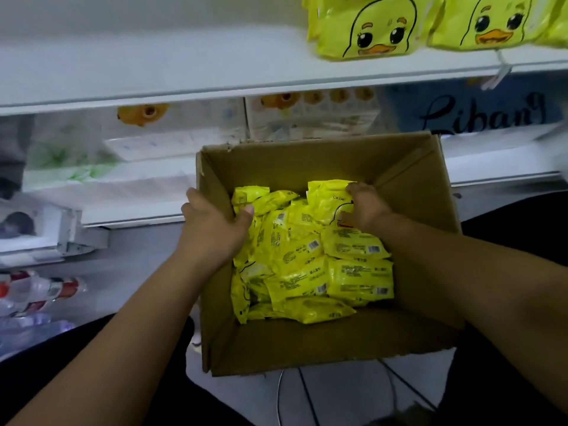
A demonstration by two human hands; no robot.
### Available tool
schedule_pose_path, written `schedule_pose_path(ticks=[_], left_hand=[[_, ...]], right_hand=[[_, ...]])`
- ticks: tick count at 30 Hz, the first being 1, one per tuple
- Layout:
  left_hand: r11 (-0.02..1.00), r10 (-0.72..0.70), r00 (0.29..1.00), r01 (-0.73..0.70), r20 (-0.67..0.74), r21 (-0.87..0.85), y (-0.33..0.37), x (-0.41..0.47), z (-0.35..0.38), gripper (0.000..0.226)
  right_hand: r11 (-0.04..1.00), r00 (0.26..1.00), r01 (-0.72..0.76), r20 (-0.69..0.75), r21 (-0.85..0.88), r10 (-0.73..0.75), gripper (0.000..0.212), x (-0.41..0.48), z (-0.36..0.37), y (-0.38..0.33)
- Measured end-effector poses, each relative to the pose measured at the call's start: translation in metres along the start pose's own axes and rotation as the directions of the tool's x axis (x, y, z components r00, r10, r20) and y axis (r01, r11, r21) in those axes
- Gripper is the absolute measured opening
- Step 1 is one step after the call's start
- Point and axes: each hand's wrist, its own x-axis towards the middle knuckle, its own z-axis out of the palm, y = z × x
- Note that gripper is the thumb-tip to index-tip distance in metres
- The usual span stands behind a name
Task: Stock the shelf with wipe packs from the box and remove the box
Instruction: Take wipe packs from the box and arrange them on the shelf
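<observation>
An open cardboard box (pixel 408 186) sits below me, holding several yellow wipe packs (pixel 356 272) in a loose pile. My left hand (pixel 212 229) grips the box's left wall, thumb inside against a pack. Inside the box, my right hand (pixel 365 207) grips an upright yellow wipe pack (pixel 325 198) with a duck face. The white shelf (pixel 153 75) above carries two duck-face wipe packs (pixel 368 29) at its right end; its left part is bare.
A lower shelf behind the box holds tissue packs (pixel 70 161), white cartons (pixel 310 118) and a blue pack with lettering (pixel 491 112). Bottles (pixel 33 290) lie at the lower left. Cables (pixel 307 398) run across the floor in front of the box.
</observation>
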Motion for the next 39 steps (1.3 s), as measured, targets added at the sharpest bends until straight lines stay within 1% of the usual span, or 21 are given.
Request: schedule_pose_path(ticks=[2, 3, 5, 8, 15, 19, 23, 24, 26, 28, 31, 33, 35, 37, 39], left_hand=[[0.999, 0.005, 1.000, -0.004, -0.029, 0.046, 0.002, 0.003, 0.005, 0.110], [0.998, -0.004, 1.000, 0.006, -0.031, 0.068, 0.003, 0.005, 0.006, 0.111], [0.994, -0.037, 0.999, 0.040, -0.029, 0.105, 0.005, 0.009, 0.009, 0.115], [0.987, -0.074, 0.996, 0.079, -0.043, 0.138, 0.011, 0.011, 0.013, 0.120], [0.975, -0.159, 0.986, 0.164, -0.042, 0.148, 0.020, 0.014, 0.014, 0.128], [0.969, -0.174, 0.983, 0.182, -0.062, 0.167, 0.024, 0.015, 0.015, 0.127], [0.971, -0.163, 0.985, 0.171, -0.064, 0.166, 0.025, 0.014, 0.015, 0.126], [0.972, -0.163, 0.985, 0.170, -0.058, 0.164, 0.025, 0.014, 0.014, 0.126], [0.971, -0.163, 0.985, 0.170, -0.051, 0.168, 0.025, 0.013, 0.014, 0.126], [0.970, -0.166, 0.985, 0.172, -0.047, 0.173, 0.026, 0.013, 0.013, 0.126], [0.969, -0.163, 0.986, 0.166, -0.029, 0.186, 0.026, 0.014, 0.010, 0.125], [0.963, -0.162, 0.987, 0.161, -0.015, 0.216, 0.029, 0.015, 0.007, 0.123], [0.953, -0.169, 0.985, 0.167, -0.011, 0.255, 0.033, 0.016, 0.005, 0.120], [0.944, -0.187, 0.982, 0.185, -0.019, 0.274, 0.037, 0.015, 0.004, 0.121], [0.940, -0.197, 0.980, 0.195, -0.023, 0.278, 0.038, 0.013, 0.005, 0.122]], right_hand=[[1.000, 1.000, 0.001, 0.006, -0.015, -0.001, 0.084, 0.009, 0.005, 0.000], [1.000, 1.000, -0.001, -0.023, -0.010, 0.000, 0.085, 0.011, 0.007, 0.000], [0.999, 0.996, -0.005, -0.094, 0.032, 0.008, 0.085, 0.016, 0.009, 0.000], [1.000, 0.995, -0.001, -0.096, -0.004, 0.001, 0.086, 0.018, 0.013, 0.003], [0.996, 0.981, 0.015, -0.191, -0.087, -0.031, 0.074, 0.014, 0.015, 0.009], [0.996, 0.984, 0.042, -0.171, -0.074, -0.054, 0.065, 0.009, 0.017, 0.007], [0.998, 0.991, 0.030, -0.130, -0.062, -0.038, 0.077, 0.002, 0.024, 0.004], [0.997, 0.990, 0.036, -0.137, -0.067, -0.045, 0.076, 0.000, 0.028, 0.004], [0.994, 0.980, 0.047, -0.187, -0.096, -0.064, 0.067, -0.007, 0.033, 0.007], [0.984, 0.960, 0.058, -0.262, -0.171, -0.102, 0.058, -0.011, 0.035, 0.009], [0.969, 0.939, 0.043, -0.321, -0.243, -0.122, 0.056, -0.011, 0.035, 0.010], [0.972, 0.941, 0.040, -0.318, -0.230, -0.114, 0.055, -0.008, 0.033, 0.007], [0.980, 0.953, 0.044, -0.287, -0.194, -0.100, 0.059, -0.004, 0.030, 0.005], [0.982, 0.972, 0.048, -0.216, -0.184, -0.088, 0.071, 0.001, 0.026, 0.007], [0.974, 0.988, 0.052, -0.131, -0.223, -0.083, 0.081, 0.006, 0.021, 0.011]])
